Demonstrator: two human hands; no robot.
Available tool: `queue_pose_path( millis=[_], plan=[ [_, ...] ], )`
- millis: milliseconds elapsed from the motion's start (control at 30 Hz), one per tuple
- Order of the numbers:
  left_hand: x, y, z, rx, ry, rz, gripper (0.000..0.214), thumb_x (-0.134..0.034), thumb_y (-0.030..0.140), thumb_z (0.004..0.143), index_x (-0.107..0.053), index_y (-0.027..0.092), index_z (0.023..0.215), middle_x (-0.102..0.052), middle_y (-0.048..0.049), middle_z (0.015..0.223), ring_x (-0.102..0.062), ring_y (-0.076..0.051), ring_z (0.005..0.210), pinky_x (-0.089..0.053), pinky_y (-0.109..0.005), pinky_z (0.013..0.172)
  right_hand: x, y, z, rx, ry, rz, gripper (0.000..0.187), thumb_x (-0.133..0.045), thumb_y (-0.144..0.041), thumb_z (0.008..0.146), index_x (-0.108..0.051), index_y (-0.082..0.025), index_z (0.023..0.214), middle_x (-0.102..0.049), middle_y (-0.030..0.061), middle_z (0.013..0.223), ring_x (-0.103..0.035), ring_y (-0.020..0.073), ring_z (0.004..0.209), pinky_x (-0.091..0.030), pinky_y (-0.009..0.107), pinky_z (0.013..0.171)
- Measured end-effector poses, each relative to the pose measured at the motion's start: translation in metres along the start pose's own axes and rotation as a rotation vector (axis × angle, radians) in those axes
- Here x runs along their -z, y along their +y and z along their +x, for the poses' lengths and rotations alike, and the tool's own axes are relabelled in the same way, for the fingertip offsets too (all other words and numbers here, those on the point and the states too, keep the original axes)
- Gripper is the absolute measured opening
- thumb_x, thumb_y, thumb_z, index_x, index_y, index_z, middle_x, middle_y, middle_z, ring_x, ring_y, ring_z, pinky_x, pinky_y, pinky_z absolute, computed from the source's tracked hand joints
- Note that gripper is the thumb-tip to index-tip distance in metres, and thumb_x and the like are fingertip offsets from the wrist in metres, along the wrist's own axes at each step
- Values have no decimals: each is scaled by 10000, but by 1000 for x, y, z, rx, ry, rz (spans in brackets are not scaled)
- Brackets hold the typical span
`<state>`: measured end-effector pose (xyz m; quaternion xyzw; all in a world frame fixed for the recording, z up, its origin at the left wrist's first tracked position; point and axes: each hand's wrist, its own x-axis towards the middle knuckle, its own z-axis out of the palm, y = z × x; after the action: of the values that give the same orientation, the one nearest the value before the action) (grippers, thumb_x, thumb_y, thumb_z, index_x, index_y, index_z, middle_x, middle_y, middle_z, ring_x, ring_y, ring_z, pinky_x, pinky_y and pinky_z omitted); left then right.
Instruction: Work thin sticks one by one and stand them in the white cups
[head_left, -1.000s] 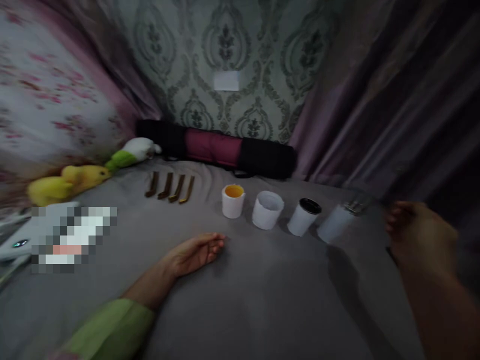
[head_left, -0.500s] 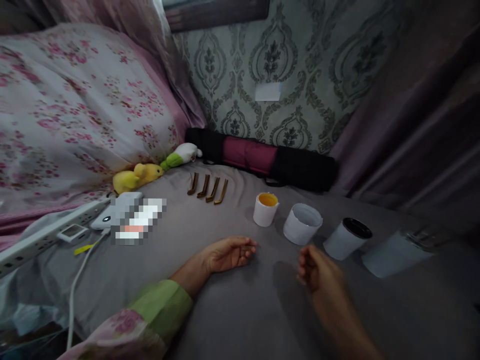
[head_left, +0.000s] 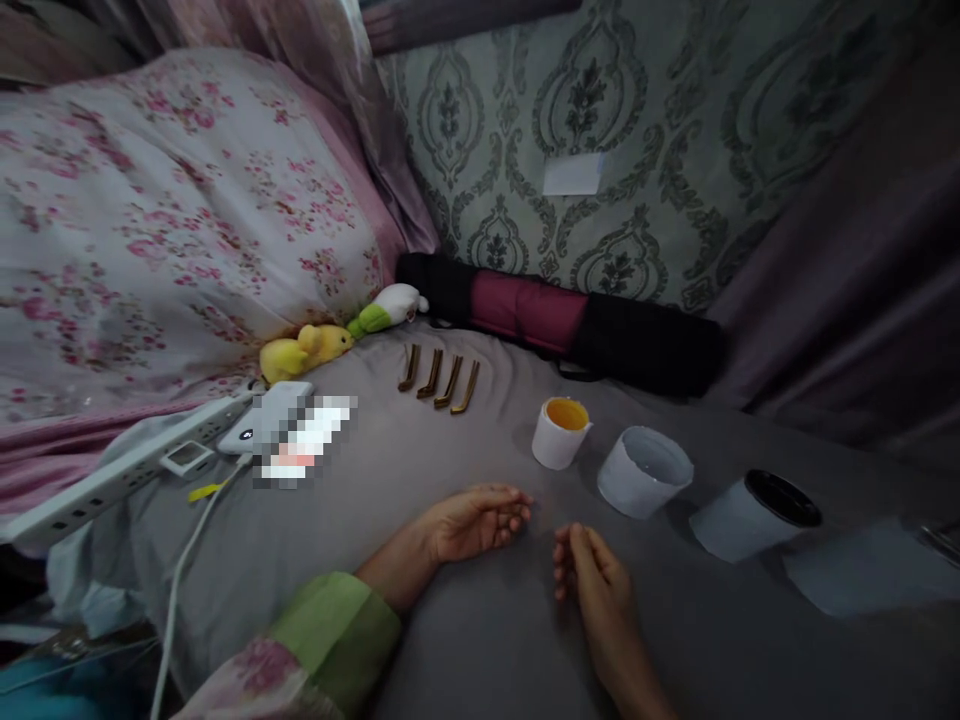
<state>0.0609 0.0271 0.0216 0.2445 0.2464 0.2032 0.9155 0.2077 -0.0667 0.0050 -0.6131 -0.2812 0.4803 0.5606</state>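
My left hand (head_left: 481, 522) rests on its side on the grey sheet, fingers loosely curled and apart, holding nothing. Facing it is my right hand (head_left: 594, 582), its fingers half bent and nothing seen in them. Beyond the hands runs a row of containers: a small white cup (head_left: 552, 444) with a yellow-orange inside, a wider white paper-wrapped tub (head_left: 634, 488), a white canister (head_left: 739, 522) with a black inside, and a pale container (head_left: 862, 570) at the far right. Farther back, several bundles of bronze-coloured bent sticks (head_left: 450, 382) lie side by side.
Along the wall lies a long black and maroon bag (head_left: 529, 312). Plush toys, one yellow (head_left: 304, 352) and one white-green (head_left: 386, 308), lean by the floral cloth (head_left: 187, 200). At left are a power strip (head_left: 90, 500), a power bank (head_left: 259, 425) and a white cable (head_left: 180, 570).
My right hand has moved left, closer to my left hand, which stays about where it was. The view has turned, so the containers appear farther right and lower.
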Motion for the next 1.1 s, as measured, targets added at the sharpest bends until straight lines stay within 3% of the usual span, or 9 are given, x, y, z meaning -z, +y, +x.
queue_pose_path(
  millis=[233,467,700,967,1100],
  plan=[
    [4,1,1,-89,52,-27,152,-562,179,760,-606,88,874,-610,-47,760,-536,-57,606,-380,-171,565,0,-3,-3,92,-14,-21,389,-488,-563,702,-541,-178,702,-499,-8,564,-453,96,444,-363,198,382],
    [10,17,10,-141,187,62,97,-568,98,732,-586,76,825,-587,-33,691,-517,-41,548,-396,-144,511,4,-2,1,211,112,-75,394,-468,-557,724,-542,-170,731,-518,-2,584,-462,96,467,-359,200,408],
    [20,46,17,-254,426,551,47,-547,115,729,-531,95,769,-536,-18,633,-482,-40,471,-364,-157,435,-1,-3,-1,207,111,-74,385,-496,-553,698,-532,-169,687,-489,-12,560,-431,91,444,-319,195,376],
    [41,88,2,-413,575,863,65,-559,146,706,-501,119,696,-508,8,546,-430,-39,412,-299,-175,402,-10,-3,7,179,209,-112,382,-516,-546,662,-557,-167,680,-499,-15,539,-414,85,413,-288,191,349],
    [50,103,-4,-484,670,1040,42,-555,138,696,-529,110,713,-509,6,533,-440,-57,435,-321,-191,445,-13,-3,7,184,200,-165,359,-500,-519,692,-562,-166,702,-503,-13,560,-412,83,424,-285,186,350]
  ],
)
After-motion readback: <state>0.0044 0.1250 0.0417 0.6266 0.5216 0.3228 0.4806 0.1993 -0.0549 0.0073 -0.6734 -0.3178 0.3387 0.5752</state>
